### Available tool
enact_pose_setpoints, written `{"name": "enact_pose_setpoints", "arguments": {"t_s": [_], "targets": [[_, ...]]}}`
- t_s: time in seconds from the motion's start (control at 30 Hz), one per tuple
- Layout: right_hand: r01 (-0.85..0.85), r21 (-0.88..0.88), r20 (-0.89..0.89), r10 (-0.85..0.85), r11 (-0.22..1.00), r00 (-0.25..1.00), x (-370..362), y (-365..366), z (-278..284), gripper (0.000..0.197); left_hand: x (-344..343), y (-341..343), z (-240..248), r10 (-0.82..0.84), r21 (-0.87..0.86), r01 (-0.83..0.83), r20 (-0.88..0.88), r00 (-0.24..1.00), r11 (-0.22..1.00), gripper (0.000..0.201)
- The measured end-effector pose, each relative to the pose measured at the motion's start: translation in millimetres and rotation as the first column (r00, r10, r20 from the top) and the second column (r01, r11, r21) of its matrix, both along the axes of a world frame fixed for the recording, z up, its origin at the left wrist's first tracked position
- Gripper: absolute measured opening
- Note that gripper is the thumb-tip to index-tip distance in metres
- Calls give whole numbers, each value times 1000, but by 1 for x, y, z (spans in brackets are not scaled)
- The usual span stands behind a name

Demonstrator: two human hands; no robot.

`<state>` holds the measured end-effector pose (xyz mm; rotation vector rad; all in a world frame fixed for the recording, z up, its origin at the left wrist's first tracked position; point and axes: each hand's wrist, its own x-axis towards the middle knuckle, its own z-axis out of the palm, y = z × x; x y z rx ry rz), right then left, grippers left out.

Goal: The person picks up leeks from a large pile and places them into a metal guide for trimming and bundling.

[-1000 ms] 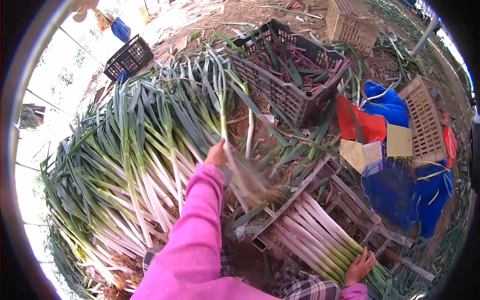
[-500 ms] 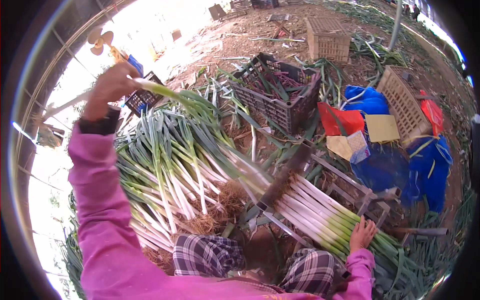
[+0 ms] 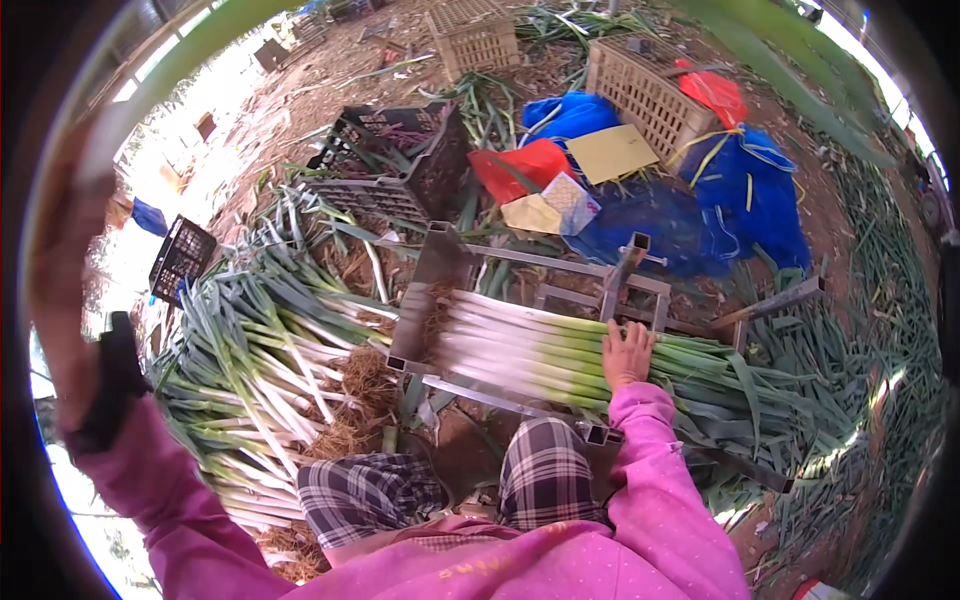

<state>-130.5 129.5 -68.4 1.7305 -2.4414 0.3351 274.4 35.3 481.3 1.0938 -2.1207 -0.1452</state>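
Raised at the far left, my left hand is blurred but closed around a leek, whose green part arches across the top of the view. A row of leeks lies in a metal rack, roots against an upright plate at its left end. My right hand lies on the green part of this row, fingers slightly apart. On the ground to the left is a heap of loose leeks, their brown roots toward my knees.
Beyond the rack stand a black crate with leek scraps and reddish stalks, and two tan crates. Blue mesh bags, a red bag and a yellow card lie nearby. Cut green leaves cover the right side.
My left hand has moved further out to the left, swinging the leek's leaves up across the view. The view has turned right; my right hand stays on the row of leeks.
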Motion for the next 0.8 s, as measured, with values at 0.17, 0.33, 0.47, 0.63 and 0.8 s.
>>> {"name": "enact_pose_setpoints", "arguments": {"t_s": [0.17, 0.33, 0.47, 0.63, 0.8], "targets": [[28, 8, -8, -28, 1000, 1000, -21, 19, -5, 36, -155, -51, -211, -528, 44, 528, 151, 836, 848, 30], [18, 125, 98, -30, 992, 995, 4, 2, 6, 37, -211, -73, -438, -487, 195, 447, 293, 823, 873, 25], [19, -9, 19, -19, 1000, 1000, -4, 7, -2, 37, -226, -79, -537, -431, 292, 365, 211, 877, 884, 30], [32, 39, 11, -32, 999, 999, -9, 9, 2, 37, -227, -83, -557, -478, 338, 407, 158, 864, 849, 33], [33, -25, 139, -30, 999, 990, -10, 9, 3, 35, -223, -81, -571, -493, 452, 392, 129, 860, 801, 25]]}}
